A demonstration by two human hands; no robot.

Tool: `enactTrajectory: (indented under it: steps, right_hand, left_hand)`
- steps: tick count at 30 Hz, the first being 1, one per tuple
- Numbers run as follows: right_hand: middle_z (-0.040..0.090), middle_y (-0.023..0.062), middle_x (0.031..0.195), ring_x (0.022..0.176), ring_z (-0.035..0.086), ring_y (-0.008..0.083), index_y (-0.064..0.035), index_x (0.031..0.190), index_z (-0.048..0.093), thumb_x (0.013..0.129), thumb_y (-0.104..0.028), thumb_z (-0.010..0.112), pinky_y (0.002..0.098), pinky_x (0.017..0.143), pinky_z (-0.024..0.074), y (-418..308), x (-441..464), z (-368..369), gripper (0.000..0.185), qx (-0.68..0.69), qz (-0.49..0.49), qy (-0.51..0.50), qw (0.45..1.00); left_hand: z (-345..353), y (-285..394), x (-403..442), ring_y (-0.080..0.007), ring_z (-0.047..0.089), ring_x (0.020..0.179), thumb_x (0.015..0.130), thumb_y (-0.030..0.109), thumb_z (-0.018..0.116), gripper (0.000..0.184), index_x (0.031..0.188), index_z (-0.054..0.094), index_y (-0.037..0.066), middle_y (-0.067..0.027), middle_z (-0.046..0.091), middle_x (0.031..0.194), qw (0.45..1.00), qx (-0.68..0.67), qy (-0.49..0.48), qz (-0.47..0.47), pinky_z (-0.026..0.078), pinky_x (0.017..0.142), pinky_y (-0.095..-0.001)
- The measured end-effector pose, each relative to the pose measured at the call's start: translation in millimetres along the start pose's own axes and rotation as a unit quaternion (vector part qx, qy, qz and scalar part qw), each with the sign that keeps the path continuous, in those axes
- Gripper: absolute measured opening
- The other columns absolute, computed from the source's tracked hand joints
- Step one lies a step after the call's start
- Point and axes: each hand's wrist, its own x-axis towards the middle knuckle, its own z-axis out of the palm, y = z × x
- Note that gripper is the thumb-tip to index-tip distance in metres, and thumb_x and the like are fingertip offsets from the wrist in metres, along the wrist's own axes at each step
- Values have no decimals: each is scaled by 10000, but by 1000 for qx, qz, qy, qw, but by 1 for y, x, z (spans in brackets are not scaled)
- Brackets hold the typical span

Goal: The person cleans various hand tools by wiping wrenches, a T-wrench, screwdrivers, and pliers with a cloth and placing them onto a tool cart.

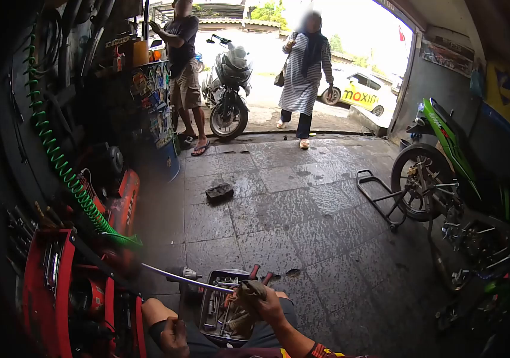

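Observation:
My right hand (271, 305) is wrapped round a dark, dirty cloth (252, 291) above a tray of tools. A thin silvery rod or tube (186, 278) runs from the cloth leftward to the green coiled hose (76, 194). The tray (206, 328) between my legs holds sockets, wrenches and more crumpled cloth; two red-handled tools (254, 271) stick out at its top. My left hand (175, 337) hovers over my left thigh, its fingers bent together, and whatever may be in it is too dark to make out.
A red tool cabinet (31, 286) stands at left, a power tool (184, 274) beside the tray. A dark block (219, 193) lies on the floor (278, 209). At right are a green motorcycle (454, 146) and a stand (380, 200). Two people (183, 65) (305, 77) are near the entrance.

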Motion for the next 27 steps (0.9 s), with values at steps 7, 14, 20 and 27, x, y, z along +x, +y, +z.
enactTrajectory:
  steps: [7,14,20,27]
  right_hand:
    - [552,129,1120,986,562,203,28,1167,478,876,-251,536,305,821,455,-20,5,44,407,-18,-230,56,972]
    - [607,110,765,637,607,273,-11,910,572,770,-194,588,343,580,473,9,43,38,231,-221,-382,28,897]
    - [547,73,615,521,539,209,-5,810,592,871,-275,498,306,504,422,23,50,38,293,-134,-205,-11,969]
    - [612,88,709,582,604,219,-23,818,626,751,-153,642,304,569,476,-13,60,9,147,-255,-203,118,938]
  left_hand:
    - [29,22,-11,-176,538,604,951,181,415,209,983,569,43,-83,567,743,968,-137,-210,-4,445,519,-318]
    - [23,75,5,-41,281,401,965,312,386,250,795,462,146,74,331,537,794,-373,-288,-383,219,361,-198]
    - [22,81,11,-37,298,439,960,327,400,220,869,485,145,77,357,581,754,-411,-297,-418,231,388,-178]
    - [15,32,-26,-163,570,799,930,163,477,261,1123,512,-9,-99,585,942,875,-308,-221,-303,471,687,-266]
